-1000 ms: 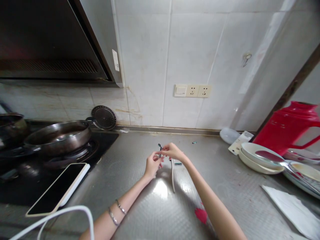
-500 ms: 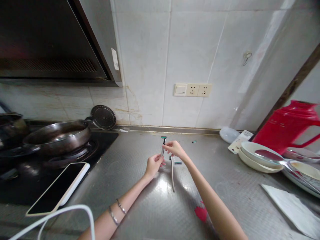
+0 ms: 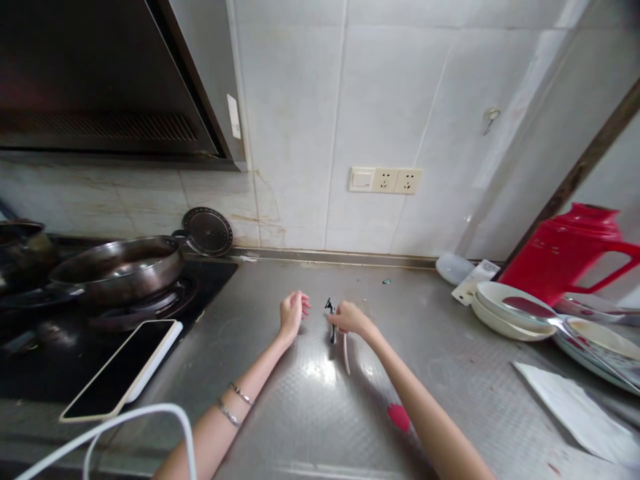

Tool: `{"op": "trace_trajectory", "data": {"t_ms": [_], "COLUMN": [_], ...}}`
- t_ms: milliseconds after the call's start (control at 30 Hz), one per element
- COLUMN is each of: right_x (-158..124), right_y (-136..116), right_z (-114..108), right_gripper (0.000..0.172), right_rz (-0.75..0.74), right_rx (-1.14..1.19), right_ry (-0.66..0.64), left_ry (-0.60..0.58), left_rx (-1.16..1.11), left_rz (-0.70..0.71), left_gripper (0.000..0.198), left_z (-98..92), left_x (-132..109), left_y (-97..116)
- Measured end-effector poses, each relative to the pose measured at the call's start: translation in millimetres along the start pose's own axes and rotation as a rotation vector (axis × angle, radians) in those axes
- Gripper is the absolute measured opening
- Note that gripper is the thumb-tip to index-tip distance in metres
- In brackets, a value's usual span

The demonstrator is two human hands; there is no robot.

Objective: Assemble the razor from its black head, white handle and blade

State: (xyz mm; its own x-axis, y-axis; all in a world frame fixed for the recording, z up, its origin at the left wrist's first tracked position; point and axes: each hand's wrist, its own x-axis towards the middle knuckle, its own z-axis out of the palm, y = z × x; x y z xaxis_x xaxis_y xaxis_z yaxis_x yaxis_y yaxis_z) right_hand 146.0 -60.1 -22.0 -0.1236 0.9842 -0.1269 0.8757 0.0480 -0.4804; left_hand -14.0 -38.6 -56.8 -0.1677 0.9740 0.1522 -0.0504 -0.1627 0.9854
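Low over the metal counter, my right hand (image 3: 351,318) pinches a dark-handled razor (image 3: 333,332); its head points up and away, its handle end down toward the counter. My left hand (image 3: 294,313) is off to the left of it, holding nothing, fingers loosely bent and apart. Beneath my right hand lies a second stick with a pale, curved handle (image 3: 347,357); its far end is hidden by the hand. Farther back on the counter is a small green piece (image 3: 387,281), perhaps a razor cartridge.
A phone (image 3: 123,370) lies by the stove, a white cable (image 3: 173,410) in front. On the burner stands a steel pan (image 3: 117,267). At right are stacked bowls (image 3: 500,320), a red thermos jug (image 3: 565,250) and a white sheet (image 3: 570,407).
My left hand has let go of the razor and moved left. My right hand has lowered the razor toward the counter, over the pale-handled stick.
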Motion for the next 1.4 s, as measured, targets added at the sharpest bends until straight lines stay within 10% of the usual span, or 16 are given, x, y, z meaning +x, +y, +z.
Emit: {"op": "trace_trajectory", "data": {"t_ms": [1000,1200,1400], "right_x": [6,-1,-7], "right_y": [6,14,76], "right_z": [21,4,-10], "right_gripper": [0.016,0.029,0.038], "right_rz": [0.026,0.023,0.088], "right_rx": [-0.094,-0.08,-0.077], "right_ry": [-0.032,0.077,0.435], "left_ry": [-0.061,-0.065,-0.077], "left_rx": [-0.011,0.005,0.023], "left_rz": [-0.019,-0.013,-0.002], "left_gripper": [0.028,0.028,0.028], "left_z": [3.4,3.1,5.2], "left_x": [-2,-2,-4], "left_y": [-8,-8,-10]}}
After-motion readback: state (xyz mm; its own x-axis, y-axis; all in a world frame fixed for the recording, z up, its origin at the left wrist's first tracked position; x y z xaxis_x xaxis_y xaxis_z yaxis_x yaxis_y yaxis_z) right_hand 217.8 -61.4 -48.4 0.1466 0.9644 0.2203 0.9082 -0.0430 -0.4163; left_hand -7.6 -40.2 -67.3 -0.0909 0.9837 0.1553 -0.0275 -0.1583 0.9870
